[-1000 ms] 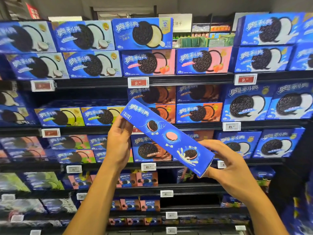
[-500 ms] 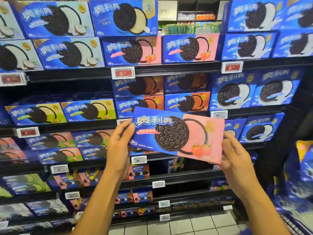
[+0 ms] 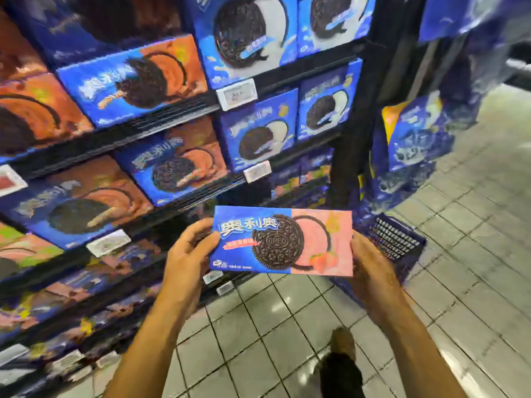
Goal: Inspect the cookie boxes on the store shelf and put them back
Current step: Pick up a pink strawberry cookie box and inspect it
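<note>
Left hand [image 3: 188, 255] and right hand [image 3: 370, 268] grip strawberry cookie box [image 3: 283, 239] ends. Looking step. Next: back onto shelf [image 3: 172, 116].

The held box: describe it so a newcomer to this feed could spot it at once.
Start at the shelves of cookie boxes filling the left side, then drop to the tiled floor in front of them. Above it, both hands, left hand and right hand, grip the ends of one box. It alone is off the shelves and sharp: half blue, half pink, with a strawberry.
</note>
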`<state>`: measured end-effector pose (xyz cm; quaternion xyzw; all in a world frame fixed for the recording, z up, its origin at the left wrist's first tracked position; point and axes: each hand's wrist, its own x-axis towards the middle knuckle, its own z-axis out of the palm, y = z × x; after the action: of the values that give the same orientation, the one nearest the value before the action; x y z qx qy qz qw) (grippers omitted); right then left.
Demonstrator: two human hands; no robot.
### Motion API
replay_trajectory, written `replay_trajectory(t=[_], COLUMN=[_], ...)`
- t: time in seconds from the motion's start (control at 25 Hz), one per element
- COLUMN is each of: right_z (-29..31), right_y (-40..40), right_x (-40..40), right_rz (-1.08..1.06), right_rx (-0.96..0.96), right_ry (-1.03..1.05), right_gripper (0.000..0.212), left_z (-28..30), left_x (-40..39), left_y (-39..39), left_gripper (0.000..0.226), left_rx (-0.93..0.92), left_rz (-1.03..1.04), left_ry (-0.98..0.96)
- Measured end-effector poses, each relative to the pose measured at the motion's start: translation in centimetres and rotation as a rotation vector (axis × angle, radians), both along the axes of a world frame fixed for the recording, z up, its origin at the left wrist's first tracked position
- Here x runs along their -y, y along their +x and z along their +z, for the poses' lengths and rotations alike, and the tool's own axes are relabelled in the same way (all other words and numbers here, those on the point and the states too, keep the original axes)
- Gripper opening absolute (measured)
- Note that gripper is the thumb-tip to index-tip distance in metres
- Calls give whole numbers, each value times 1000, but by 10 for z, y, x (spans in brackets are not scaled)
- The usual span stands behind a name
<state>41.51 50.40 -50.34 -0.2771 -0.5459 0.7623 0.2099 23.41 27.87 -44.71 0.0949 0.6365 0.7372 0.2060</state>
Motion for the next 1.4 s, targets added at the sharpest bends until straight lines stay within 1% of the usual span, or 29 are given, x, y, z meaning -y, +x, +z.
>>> replay_trajectory(t=[0.08,0.16,0.24,0.28,0.32,0.36,0.4,0.48,0.6,0.68,0.76,0.84,0.88,0.92,1.0,1.04,1.08,1.12,1.2,1.24,1.28,1.36,1.4], right_z=[-31,-55,-83,-99,-118,-138,-159,-201,-291,-355,-413,-476,-510,-544,-610,-639,-665,-685,-724,-743,-761,-784,-791], right_y=[26,53,79,89,97,104,109,113,116,111,100,84,73,61,38,30,22,17,11,10,9,7,6], right_x=[-31,-61,-100,-121,-143,-165,-187,-219,-266,-292,-314,-333,-340,-346,-352,-350,-347,-344,-346,-348,-353,-359,-361], right_rz=[-79,-177,-250,-296,-351,-387,-405,-411,-464,-494,-532,-602,-631,-659,-725,-763,-785,-809,-858,-897,-910,-813,-792], right_rx=[120,199,275,294,306,327,350,380,452,490,512,482,461,444,427,406,404,412,451,447,465,505,506], right_ry=[-42,-102,-112,-163,-237,-293,-328,-390,-516,-627,-725,-813,-846,-874,-909,-927,-957,-989,-1068,-1110,-1138,-1170,-1157], right_gripper=[33,30,26,28,35,39,36,23,13,14,17,18,16,13,19,21,22,23,29,29,31,44,44], left_z=[-32,-63,-100,-119,-141,-166,-192,-241,-341,-409,-470,-529,-562,-592,-645,-669,-690,-710,-754,-775,-797,-829,-838], left_x=[-44,-94,-152,-182,-212,-243,-273,-322,-396,-434,-471,-515,-538,-560,-602,-621,-636,-647,-654,-654,-651,-640,-633], left_y=[10,20,31,36,41,46,52,58,69,69,62,49,41,32,17,13,12,12,11,12,11,10,9], left_gripper=[23,24,25,25,25,25,26,29,30,27,24,24,20,22,48,59,63,61,43,30,24,25,32], left_rx=[77,133,179,190,198,209,216,216,231,208,141,32,-45,-145,-372,-428,-430,-398,-369,-343,-295,-164,-116], left_rz=[-61,-134,-218,-266,-310,-342,-365,-406,-491,-530,-611,-733,-800,-872,-1041,-1090,-1133,-1169,-1205,-1200,-1174,-1114,-1116], left_ry=[-85,-161,-229,-271,-320,-368,-404,-455,-573,-669,-768,-850,-906,-966,-1034,-1051,-1064,-1067,-1099,-1120,-1127,-1113,-1111])
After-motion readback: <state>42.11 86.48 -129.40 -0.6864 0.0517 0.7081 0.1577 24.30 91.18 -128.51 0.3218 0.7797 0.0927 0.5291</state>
